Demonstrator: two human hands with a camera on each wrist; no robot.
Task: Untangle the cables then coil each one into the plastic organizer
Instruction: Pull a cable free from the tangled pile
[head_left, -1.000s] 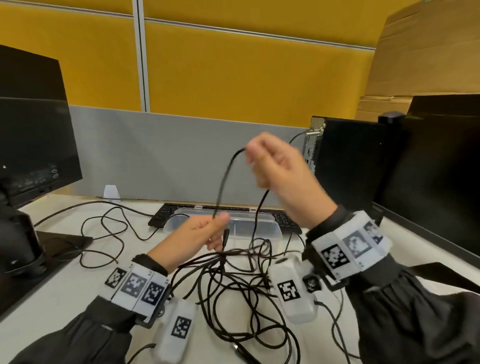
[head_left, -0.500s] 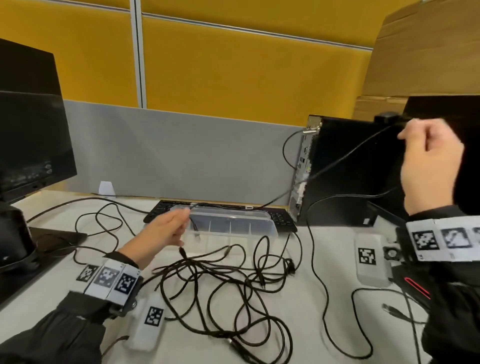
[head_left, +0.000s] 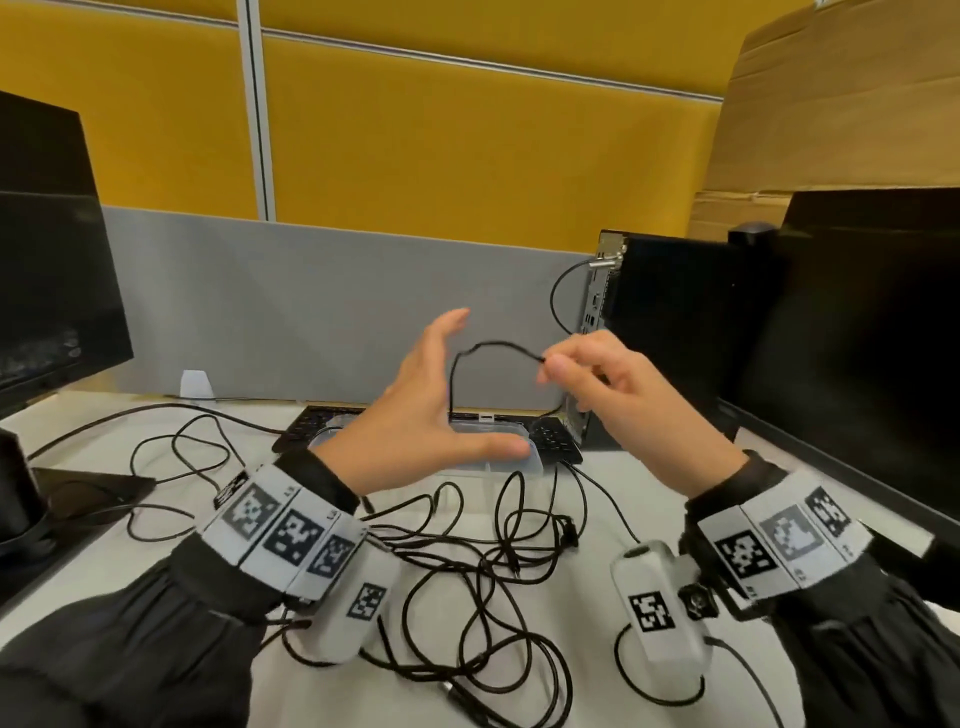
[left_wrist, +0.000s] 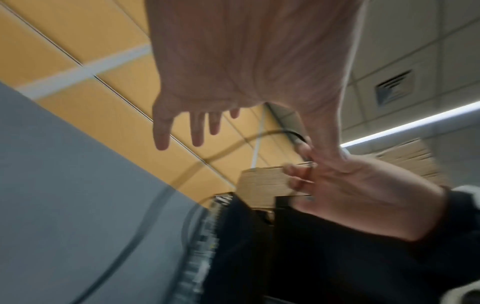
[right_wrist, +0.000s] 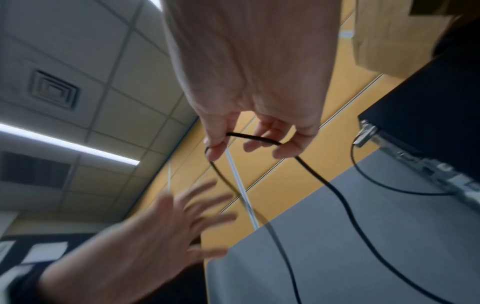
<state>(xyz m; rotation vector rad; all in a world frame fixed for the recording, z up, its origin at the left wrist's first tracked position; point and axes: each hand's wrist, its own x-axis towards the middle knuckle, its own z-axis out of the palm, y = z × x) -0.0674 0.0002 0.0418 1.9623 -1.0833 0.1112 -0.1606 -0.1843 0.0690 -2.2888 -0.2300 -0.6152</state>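
Fingers of the right hand (head_left: 618, 384) pinch a black cable (head_left: 488, 349) up in the air, above the clear plastic organizer (head_left: 511, 457) at the keyboard (head_left: 317, 423). Left hand (head_left: 415, 410) is spread flat beside the hanging loop, holding nothing. Other cables (head_left: 483, 571) lie tangled on the white desk (head_left: 561, 691) before the organizer.

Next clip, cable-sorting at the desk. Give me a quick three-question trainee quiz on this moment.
1. Which hand pinches the black cable?
2. True or false: the left hand is closed round that cable.
3. Where is the clear plastic organizer: (a) in front of the keyboard, behind the cable tangle; (b) on the left monitor; (c) in the right hand?

Key
1. The right hand, between thumb and fingers.
2. False: its fingers are spread and straight, holding nothing.
3. (a)
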